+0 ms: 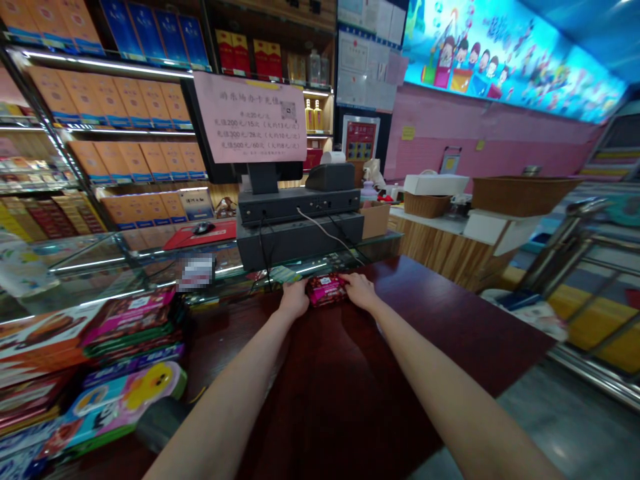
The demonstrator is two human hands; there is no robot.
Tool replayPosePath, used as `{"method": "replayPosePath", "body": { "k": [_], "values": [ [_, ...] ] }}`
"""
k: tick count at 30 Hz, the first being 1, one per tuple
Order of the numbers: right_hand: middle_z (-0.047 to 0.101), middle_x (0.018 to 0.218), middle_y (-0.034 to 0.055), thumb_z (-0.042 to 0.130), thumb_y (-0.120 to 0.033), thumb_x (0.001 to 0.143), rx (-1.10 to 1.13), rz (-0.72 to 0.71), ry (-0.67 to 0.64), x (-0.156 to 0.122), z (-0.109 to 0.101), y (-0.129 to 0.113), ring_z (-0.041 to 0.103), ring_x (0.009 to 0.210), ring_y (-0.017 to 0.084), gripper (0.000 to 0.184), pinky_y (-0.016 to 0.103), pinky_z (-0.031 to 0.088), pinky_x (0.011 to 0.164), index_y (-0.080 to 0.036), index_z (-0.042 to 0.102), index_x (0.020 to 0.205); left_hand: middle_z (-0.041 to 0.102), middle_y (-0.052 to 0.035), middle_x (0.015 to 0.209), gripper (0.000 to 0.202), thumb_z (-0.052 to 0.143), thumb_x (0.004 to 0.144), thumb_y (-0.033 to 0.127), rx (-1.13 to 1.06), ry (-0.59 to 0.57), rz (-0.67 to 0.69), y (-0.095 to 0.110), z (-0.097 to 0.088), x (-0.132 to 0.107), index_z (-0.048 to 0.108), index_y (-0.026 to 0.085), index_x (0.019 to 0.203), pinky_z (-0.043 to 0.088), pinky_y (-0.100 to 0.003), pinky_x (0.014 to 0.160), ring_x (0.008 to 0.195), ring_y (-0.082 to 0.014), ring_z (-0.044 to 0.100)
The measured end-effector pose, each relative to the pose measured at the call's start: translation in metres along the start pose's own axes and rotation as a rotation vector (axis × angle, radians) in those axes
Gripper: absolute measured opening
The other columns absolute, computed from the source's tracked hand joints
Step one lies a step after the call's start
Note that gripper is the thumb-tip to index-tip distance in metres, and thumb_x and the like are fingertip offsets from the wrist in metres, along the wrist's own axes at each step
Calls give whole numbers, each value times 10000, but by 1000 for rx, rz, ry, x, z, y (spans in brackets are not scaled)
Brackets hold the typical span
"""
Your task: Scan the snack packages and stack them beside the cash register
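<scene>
Stretched out across the dark red wooden table (340, 393), both my arms reach to a small packet at its far edge. The packet (326, 291) is dark red and magenta with a white label and looks like a wrapped snack pack. My left hand (294, 299) is closed on its left end, and my right hand (361, 291) grips the right end. Similar magenta packets (135, 319) are stacked at the left of the table. A green-and-white slip (286, 275) lies just behind my left hand.
A glass counter (220, 267) borders the table's far side, carrying a black cash register (300, 230) with a loose cable. Orange boxes (35, 343) and a duck-printed pack (150, 387) crowd the left. Metal railings (600, 293) stand at right.
</scene>
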State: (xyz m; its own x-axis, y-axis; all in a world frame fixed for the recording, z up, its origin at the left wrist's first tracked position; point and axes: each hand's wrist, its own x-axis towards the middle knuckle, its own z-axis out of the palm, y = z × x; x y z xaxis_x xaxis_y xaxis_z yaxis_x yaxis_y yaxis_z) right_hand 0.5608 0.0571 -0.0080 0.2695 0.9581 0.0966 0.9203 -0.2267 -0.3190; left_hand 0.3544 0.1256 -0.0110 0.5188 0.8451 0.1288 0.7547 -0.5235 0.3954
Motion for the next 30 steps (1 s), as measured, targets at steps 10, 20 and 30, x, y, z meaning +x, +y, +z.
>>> {"method": "replayPosePath", "body": {
  "k": [10,20,30],
  "values": [
    [532,1493,28,406,-148,926,3,-40,3,-9,-1,-4,446,1366,251,553,459,383,1075,-339,544,1426,711,-127,1191,568,475,743,34,46,29,-8,0,-18,-18,628,135,1281,381,-408,1083,1262,-295,543],
    [472,1553,9,382,-91,916,-5,-106,40,-30,-8,-32,354,1456,250,604,515,330,1128,-344,510,1449,644,-135,1340,644,455,764,34,92,52,-8,-4,-43,-54,532,111,1399,367,-380,1101,1247,-276,530],
    [540,1495,9,377,-82,915,36,-219,55,-52,-5,-84,439,1398,210,570,443,360,1114,-314,559,1403,610,-136,1383,617,424,797,47,147,92,-53,-25,-82,-94,540,158,1393,396,-408,1055,1298,-278,488]
  ]
}}
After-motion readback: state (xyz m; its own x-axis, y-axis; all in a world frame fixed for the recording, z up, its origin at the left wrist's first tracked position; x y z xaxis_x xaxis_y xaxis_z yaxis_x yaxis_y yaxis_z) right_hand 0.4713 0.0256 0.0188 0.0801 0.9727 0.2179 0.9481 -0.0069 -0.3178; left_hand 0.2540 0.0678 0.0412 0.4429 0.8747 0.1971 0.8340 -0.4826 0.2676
